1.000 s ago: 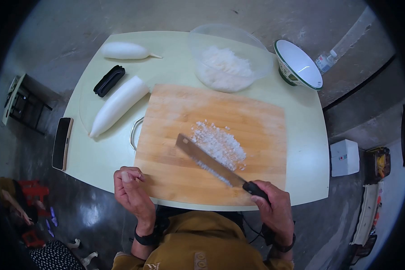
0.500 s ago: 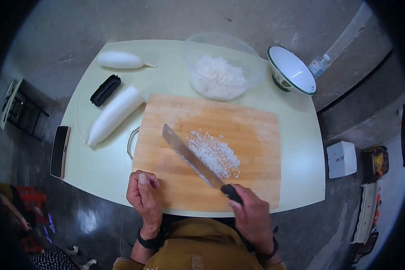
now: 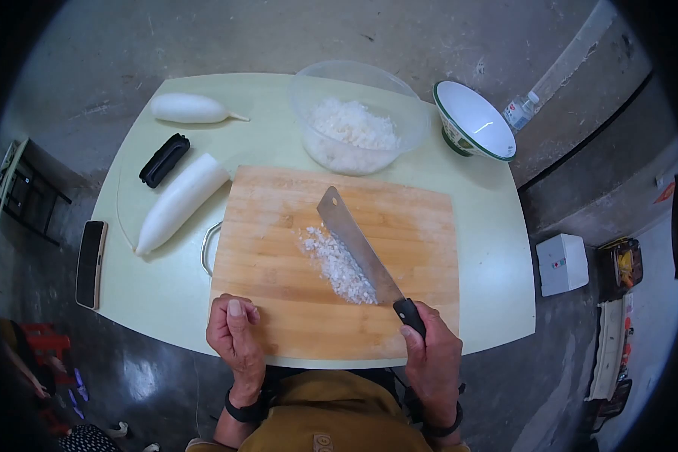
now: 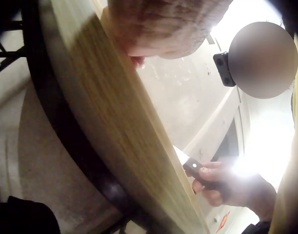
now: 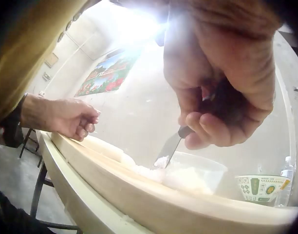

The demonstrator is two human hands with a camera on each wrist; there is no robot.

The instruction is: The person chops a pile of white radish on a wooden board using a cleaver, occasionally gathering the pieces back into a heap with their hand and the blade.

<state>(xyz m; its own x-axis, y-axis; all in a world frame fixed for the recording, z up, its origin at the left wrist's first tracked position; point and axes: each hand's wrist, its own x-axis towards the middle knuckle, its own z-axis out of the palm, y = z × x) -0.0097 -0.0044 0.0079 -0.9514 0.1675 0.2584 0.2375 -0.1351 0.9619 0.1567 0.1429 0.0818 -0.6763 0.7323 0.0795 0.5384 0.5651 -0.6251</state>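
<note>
In the head view my right hand [image 3: 434,354] grips the black handle of a cleaver [image 3: 360,242]. Its blade lies along the right side of a pile of chopped white bits [image 3: 339,268] on the wooden cutting board [image 3: 267,218]. White bits cling to the blade in the right wrist view, where my right hand [image 5: 222,78] curls round the handle. My left hand [image 3: 236,339], fingers curled and holding nothing, rests at the board's front left edge.
Two white radishes [image 3: 179,205] and a black holder [image 3: 164,160] are at the left, with a phone [image 3: 91,264] on the table's edge. Behind the board stand a clear bowl [image 3: 354,162] of white shreds, a green-rimmed bowl [image 3: 476,120] and a bottle [image 3: 520,111].
The cleaver has swung from the left side of the pile to its right side, and the pile looks narrower. My left hand stays curled by the board's edge.
</note>
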